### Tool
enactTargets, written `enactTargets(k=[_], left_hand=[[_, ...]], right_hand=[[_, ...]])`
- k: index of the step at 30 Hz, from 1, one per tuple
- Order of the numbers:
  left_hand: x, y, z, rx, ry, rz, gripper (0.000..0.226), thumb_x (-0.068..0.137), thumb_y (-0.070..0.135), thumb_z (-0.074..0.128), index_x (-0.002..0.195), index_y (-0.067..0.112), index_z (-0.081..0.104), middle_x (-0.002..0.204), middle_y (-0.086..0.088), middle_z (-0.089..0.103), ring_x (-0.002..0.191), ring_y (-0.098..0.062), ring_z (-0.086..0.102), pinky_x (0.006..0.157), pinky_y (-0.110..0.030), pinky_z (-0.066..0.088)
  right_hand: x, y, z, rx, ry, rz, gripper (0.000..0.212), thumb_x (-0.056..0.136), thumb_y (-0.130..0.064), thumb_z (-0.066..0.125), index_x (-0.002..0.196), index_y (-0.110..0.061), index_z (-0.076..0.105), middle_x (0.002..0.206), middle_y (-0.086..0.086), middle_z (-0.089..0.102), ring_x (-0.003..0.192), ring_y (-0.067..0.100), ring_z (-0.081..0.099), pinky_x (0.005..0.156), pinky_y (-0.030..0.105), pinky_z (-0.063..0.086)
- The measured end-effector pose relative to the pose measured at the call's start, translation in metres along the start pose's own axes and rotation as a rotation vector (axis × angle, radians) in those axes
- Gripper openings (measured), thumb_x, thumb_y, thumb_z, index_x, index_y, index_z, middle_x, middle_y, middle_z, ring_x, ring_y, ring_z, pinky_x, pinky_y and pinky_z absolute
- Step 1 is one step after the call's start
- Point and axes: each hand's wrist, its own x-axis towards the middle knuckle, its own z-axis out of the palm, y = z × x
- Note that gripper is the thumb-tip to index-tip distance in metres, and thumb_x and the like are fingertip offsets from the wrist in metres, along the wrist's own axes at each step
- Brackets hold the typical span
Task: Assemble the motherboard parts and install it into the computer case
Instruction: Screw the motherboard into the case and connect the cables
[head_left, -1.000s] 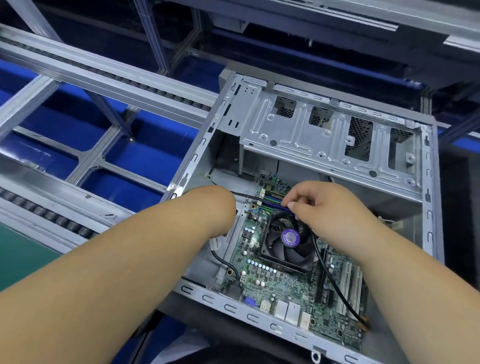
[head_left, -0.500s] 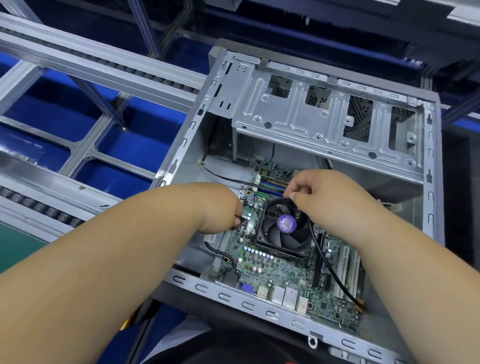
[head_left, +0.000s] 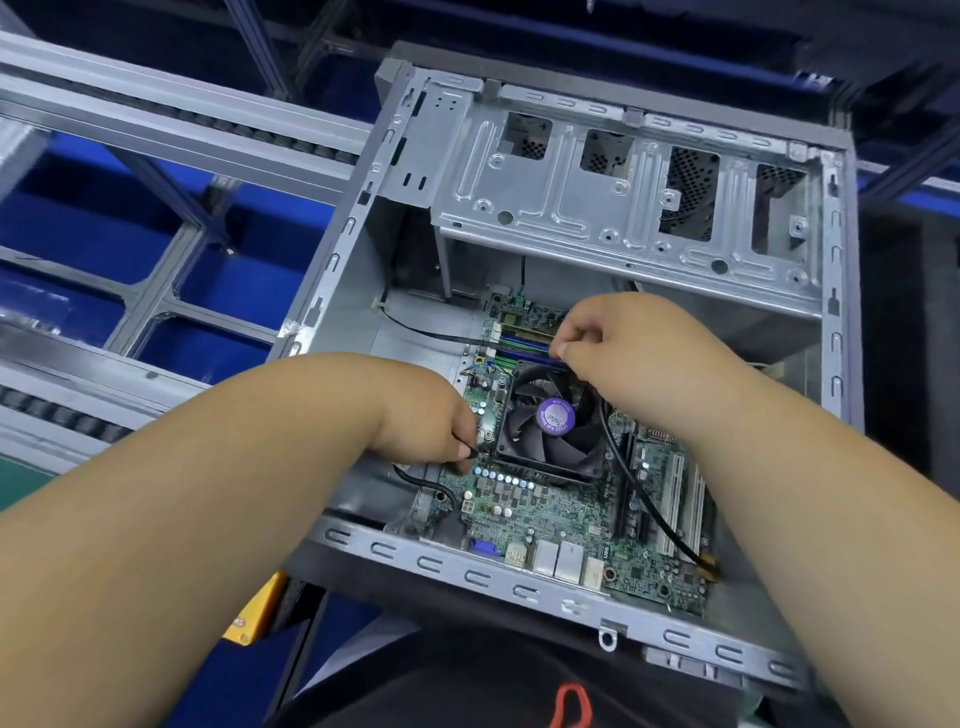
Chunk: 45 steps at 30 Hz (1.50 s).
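Observation:
An open grey computer case (head_left: 358, 223) lies on its side with a green motherboard (head_left: 550, 514) inside. A black CPU fan (head_left: 553, 418) with a purple label sits mid-board. My left hand (head_left: 426, 415) is at the fan's left edge, fingers curled, pinching a small black connector. My right hand (head_left: 618, 343) hovers over the fan's upper right corner, fingers curled and pinching a thin black cable (head_left: 441, 336) that runs left across the case floor. Blue and green memory slots (head_left: 524, 340) lie just left of it.
A second black cable (head_left: 644, 499) runs from under my right hand down to the board's lower right. A metal drive cage (head_left: 613, 192) spans the case's far side. Grey conveyor rails (head_left: 171, 114) and blue bins (head_left: 228, 275) lie to the left. A yellow tool (head_left: 260, 608) lies below the case.
My left hand has slid down and right to the fan's left edge and now pinches a small black connector. My right hand stays at the fan's top corner on the cable.

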Motion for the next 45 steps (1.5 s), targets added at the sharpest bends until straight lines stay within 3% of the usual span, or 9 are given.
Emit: enactTargets(k=[9, 12, 17, 20, 24, 27, 31, 39, 45], left_hand=[[-0.019, 0.001, -0.013, -0.367, 0.123, 0.043, 0.018, 0.091, 0.035, 0.063, 0.095, 0.025, 0.078, 0.079, 0.003, 0.070, 0.071, -0.009, 0.054, 0.080, -0.029, 0.044], [-0.026, 0.003, -0.014, -0.408, 0.188, 0.047, 0.012, 0.082, 0.039, 0.071, 0.085, 0.030, 0.079, 0.067, 0.010, 0.067, 0.063, -0.004, 0.053, 0.075, -0.026, 0.042], [-0.034, 0.014, -0.010, -0.316, 0.101, 0.113, 0.012, 0.083, 0.028, 0.073, 0.093, 0.024, 0.076, 0.090, -0.007, 0.073, 0.075, -0.016, 0.061, 0.081, -0.030, 0.048], [-0.034, 0.020, -0.009, -0.233, 0.056, 0.126, 0.016, 0.084, 0.031, 0.072, 0.099, 0.031, 0.076, 0.092, 0.014, 0.073, 0.089, -0.006, 0.064, 0.087, -0.023, 0.046], [-0.023, 0.026, -0.004, -0.149, 0.104, 0.112, 0.011, 0.087, 0.033, 0.068, 0.094, 0.034, 0.076, 0.070, 0.023, 0.065, 0.066, 0.003, 0.053, 0.066, -0.015, 0.040], [-0.019, 0.026, 0.003, -0.147, 0.136, 0.115, 0.014, 0.090, 0.032, 0.064, 0.096, 0.034, 0.076, 0.087, 0.015, 0.071, 0.079, -0.005, 0.058, 0.075, -0.020, 0.045], [-0.023, 0.030, 0.008, -0.170, 0.156, 0.109, 0.011, 0.088, 0.035, 0.066, 0.093, 0.036, 0.075, 0.090, 0.013, 0.072, 0.090, -0.009, 0.064, 0.088, -0.031, 0.051], [-0.023, 0.050, 0.021, -0.080, 0.370, 0.043, 0.009, 0.080, 0.046, 0.072, 0.089, 0.042, 0.073, 0.076, 0.028, 0.066, 0.075, 0.009, 0.058, 0.063, -0.012, 0.041], [-0.027, 0.072, 0.027, -0.013, 0.410, 0.061, 0.014, 0.088, 0.044, 0.063, 0.100, 0.048, 0.070, 0.083, 0.030, 0.066, 0.078, 0.008, 0.056, 0.068, -0.014, 0.042]], right_hand=[[-0.007, -0.015, 0.002, 0.111, -0.067, -0.206, 0.008, 0.088, -0.025, 0.065, 0.084, -0.031, 0.070, 0.068, -0.013, 0.062, 0.058, -0.003, 0.054, 0.052, 0.014, 0.039], [-0.026, -0.027, 0.005, 0.186, -0.130, -0.258, 0.006, 0.084, -0.023, 0.070, 0.082, -0.029, 0.072, 0.063, -0.017, 0.064, 0.054, -0.002, 0.055, 0.055, 0.017, 0.047], [-0.060, -0.041, 0.020, -0.120, -0.216, -0.237, 0.005, 0.081, -0.028, 0.073, 0.083, -0.031, 0.075, 0.075, -0.014, 0.069, 0.067, 0.000, 0.059, 0.067, 0.020, 0.049], [-0.072, -0.037, 0.023, -0.230, -0.270, -0.164, 0.003, 0.084, -0.033, 0.073, 0.083, -0.030, 0.073, 0.076, -0.010, 0.069, 0.071, 0.005, 0.059, 0.068, 0.021, 0.048], [-0.073, -0.020, 0.003, -0.225, -0.168, -0.038, 0.013, 0.088, -0.026, 0.068, 0.075, -0.028, 0.068, 0.067, -0.006, 0.068, 0.061, 0.004, 0.063, 0.064, 0.019, 0.050], [-0.067, -0.004, -0.011, -0.082, -0.036, -0.016, 0.014, 0.088, -0.025, 0.069, 0.075, -0.030, 0.068, 0.065, -0.012, 0.070, 0.059, 0.000, 0.064, 0.069, 0.030, 0.057], [-0.061, 0.013, -0.014, -0.042, 0.038, -0.038, 0.014, 0.089, -0.025, 0.067, 0.077, -0.033, 0.069, 0.072, -0.016, 0.069, 0.066, -0.001, 0.063, 0.066, 0.025, 0.052], [-0.075, 0.036, -0.018, 0.006, 0.118, -0.050, 0.015, 0.089, -0.034, 0.065, 0.075, -0.032, 0.067, 0.066, -0.016, 0.065, 0.064, -0.002, 0.059, 0.057, 0.021, 0.039], [-0.086, 0.033, -0.017, -0.020, 0.095, -0.098, 0.015, 0.092, -0.033, 0.062, 0.077, -0.034, 0.066, 0.072, -0.015, 0.063, 0.064, -0.003, 0.055, 0.055, 0.021, 0.038]])
